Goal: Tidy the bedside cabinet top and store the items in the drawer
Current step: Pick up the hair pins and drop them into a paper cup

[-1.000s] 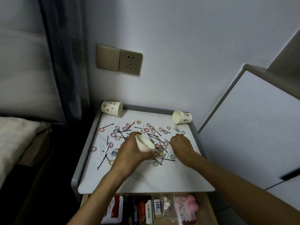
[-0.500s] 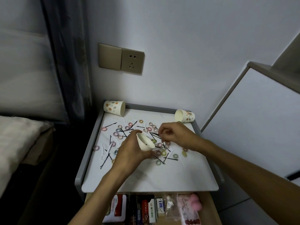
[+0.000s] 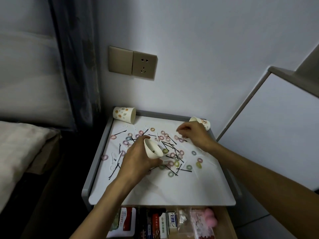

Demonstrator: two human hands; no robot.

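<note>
1. Head view. The white cabinet top with a grey raised rim is strewn with small pastel elastic hair rings and thin black metal hairpins, thickest near the centre.
2. The left hand wraps fingers and thumb round a plain white paper cup, held tilted over the middle of the top. One small dark item shows inside the cup; I cannot tell what it is.
3. The right hand is over the back right of the top, fingers bent down close to the rings. Cannot tell whether they pinch anything.
4. A dotted paper cup lies on its side in the back left corner. Its inside is not visible.
5. A printed paper cup lies on its side in the back right corner, partly behind the right hand. Its contents are not visible.
6. The open wooden drawer below the front edge holds a row of small boxes, a clear plastic packet and a pink rounded object at the right.
</note>
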